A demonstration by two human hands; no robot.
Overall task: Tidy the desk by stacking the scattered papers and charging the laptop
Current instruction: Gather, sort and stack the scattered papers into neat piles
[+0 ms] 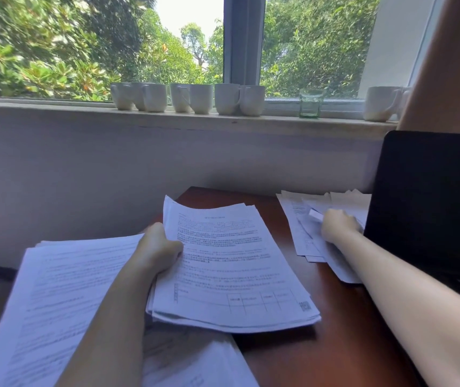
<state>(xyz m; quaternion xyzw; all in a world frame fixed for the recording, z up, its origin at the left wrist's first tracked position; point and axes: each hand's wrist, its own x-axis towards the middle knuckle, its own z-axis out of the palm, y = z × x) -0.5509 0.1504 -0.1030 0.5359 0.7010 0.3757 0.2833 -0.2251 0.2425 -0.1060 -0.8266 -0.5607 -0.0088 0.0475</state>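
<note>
**Three paper piles to merge beside the laptop**

I see the desk (pixel 293 358) carrying the open laptop (pixel 429 196) at its right side, screen dark, and a wide spread of papers (pixel 64 289) at the near left. The left hand (pixel 159 247) grips a thick stack (pixel 231 261) by its left edge, thumb on top and fingers curled under, with the stack slanted above that spread. At the far right the loose sheets (pixel 304 227) lie fanned, right beside the laptop. The right hand (pixel 337 224) sits on them with fingers curled, probably pinching a sheet, though the knuckles block my view of the grip.

To do this well I would draw those sheets clear of the laptop before lifting, lay them on the held stack, then tap the edges square against the desk. The frame cuts off the laptop's right side, so I cannot see a port. No charger or cable shows anywhere.
</note>
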